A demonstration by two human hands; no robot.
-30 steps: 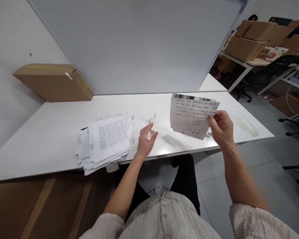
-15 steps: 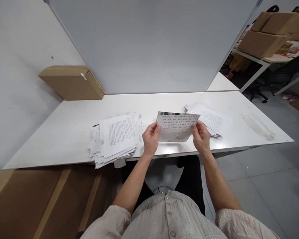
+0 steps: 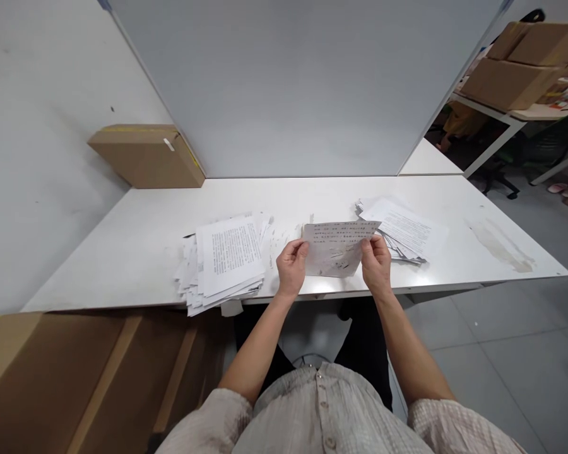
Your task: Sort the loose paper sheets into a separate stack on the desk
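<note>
A sheet of paper (image 3: pixel 338 252) with dark writing across its upper part and a few smudges below is held up over the desk's front edge. My left hand (image 3: pixel 292 265) pinches its left edge between thumb and fingers. On the opposite edge, my right hand (image 3: pixel 376 261) grips it the same way. Left of my hands lies a thick, uneven stack of printed papers (image 3: pixel 231 255). Behind and to the right of my right hand rests a smaller fanned pile of papers (image 3: pixel 402 227).
The white desk (image 3: pixel 146 252) has a stain (image 3: pixel 499 246) on its right side. A white panel (image 3: pixel 303 88) rises behind it. One cardboard box (image 3: pixel 146 157) stands at the back left; large cartons (image 3: pixel 89 378) sit below at left. More boxes (image 3: pixel 511 82) are on another table.
The sheet has tilted, and the dark strip that showed behind its top edge is out of sight. My hands have come slightly closer together. The camera view has shifted a little left.
</note>
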